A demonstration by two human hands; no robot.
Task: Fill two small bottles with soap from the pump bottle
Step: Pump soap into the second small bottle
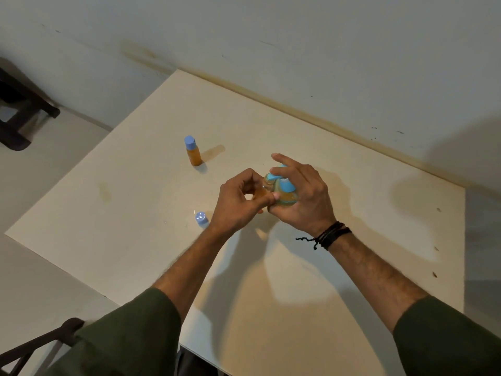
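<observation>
Two hands meet over the middle of the cream table (113,191), and from where I sit that is where all the crowding is. My right hand (301,196) is wrapped over the pump bottle (284,195), fingers lying on its blue pump head with the index finger stretched out past it; amber soap shows through the clear body under the palm. My left hand (235,204) is curled narrow, thumb and fingertips pinched round the open small bottle (261,192), which is held right against the pump's spout. Most of that bottle is hidden by my fingers, so I cannot tell how full it is.

Off to the left and farther away, well apart from the hands, the capped small bottle (193,151) stands upright, full of amber soap under a blue cap. A loose blue cap (201,219) lies just beside my left wrist, on the side nearer the table's left edge.

Open surface runs wide on every side of the hands: a broad bare stretch toward the left corner, another toward the right edge, and more between my forearms. The far edge of the table butts against the wall (298,50); the left edge drops to the floor. A dark chair back (40,340) shows beside my left sleeve, at the near edge.
</observation>
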